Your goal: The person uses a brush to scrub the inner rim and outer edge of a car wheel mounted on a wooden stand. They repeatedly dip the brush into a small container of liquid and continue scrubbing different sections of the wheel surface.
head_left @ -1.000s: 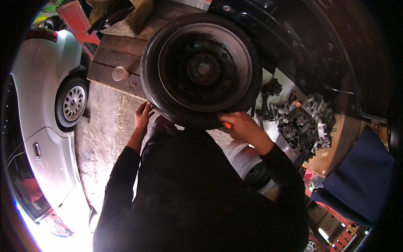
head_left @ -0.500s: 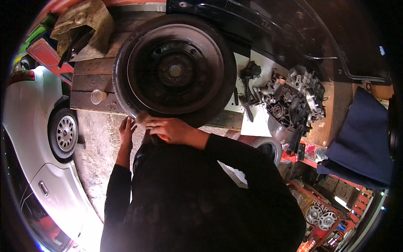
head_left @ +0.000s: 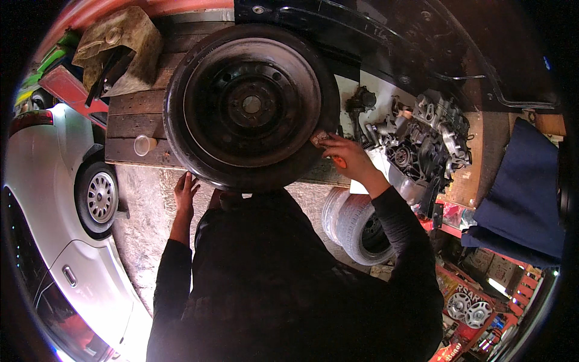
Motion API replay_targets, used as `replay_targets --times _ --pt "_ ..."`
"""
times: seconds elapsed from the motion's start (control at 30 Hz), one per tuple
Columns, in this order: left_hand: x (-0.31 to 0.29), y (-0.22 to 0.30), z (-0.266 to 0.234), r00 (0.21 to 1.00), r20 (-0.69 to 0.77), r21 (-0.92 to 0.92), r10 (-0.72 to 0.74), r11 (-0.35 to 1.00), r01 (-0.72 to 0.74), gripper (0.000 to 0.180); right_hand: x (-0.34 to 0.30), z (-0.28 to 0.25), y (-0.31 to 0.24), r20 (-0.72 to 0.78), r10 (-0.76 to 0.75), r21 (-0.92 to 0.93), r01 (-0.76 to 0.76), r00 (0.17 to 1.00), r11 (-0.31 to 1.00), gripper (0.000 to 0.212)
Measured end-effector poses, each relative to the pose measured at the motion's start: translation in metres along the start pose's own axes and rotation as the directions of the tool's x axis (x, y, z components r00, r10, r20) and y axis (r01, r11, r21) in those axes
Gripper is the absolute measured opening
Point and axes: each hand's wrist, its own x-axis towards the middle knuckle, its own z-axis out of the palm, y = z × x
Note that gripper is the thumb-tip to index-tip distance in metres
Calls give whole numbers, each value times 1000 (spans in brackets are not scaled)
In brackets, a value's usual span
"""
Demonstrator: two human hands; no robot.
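Observation:
A black wheel with its tyre [head_left: 199, 136] lies flat on the wooden bench, rim side up. My right hand [head_left: 351, 158] is closed round a brush [head_left: 319, 138] with an orange handle. Its brownish head touches the tyre's right side, near the rim's edge. At the tyre's lower left edge my left hand [head_left: 186, 192] rests with its fingers apart, beside or against the rubber, and holds nothing.
On the bench stand a clear plastic cup [head_left: 143, 145], a stained cloth [head_left: 129, 42] and a greasy engine part [head_left: 422, 142]. More tyres [head_left: 362, 232] stand below on the right. A silver car [head_left: 66, 229] is at left; dark blue cloth [head_left: 522, 187] hangs right.
My right hand has swung with the brush from the tyre's lower left edge to its right side. My left hand stays near the lower left edge, shifted slightly.

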Motion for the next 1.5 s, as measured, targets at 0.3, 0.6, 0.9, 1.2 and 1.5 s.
replay_targets --times 0.3,0.6,0.9,1.2,1.5 --pt "-3 -5 9 997 -71 -62 18 998 -22 62 10 48 -85 19 -222 257 209 975 943 23" --pt "3 -10 -1 999 -51 -62 -9 998 6 66 8 8 -17 3 105 639 -83 994 765 27" --pt "5 -18 -2 998 -63 -100 8 995 -15 58 49 -49 67 -381 159 359 -13 911 933 24" --pt "-2 -15 10 993 -116 -105 6 994 -18 64 1 33 55 9 244 747 -169 970 644 16" --pt "-2 -14 8 992 -128 -117 -1 993 -14 59 37 -15 64 183 179 780 -253 967 572 20"
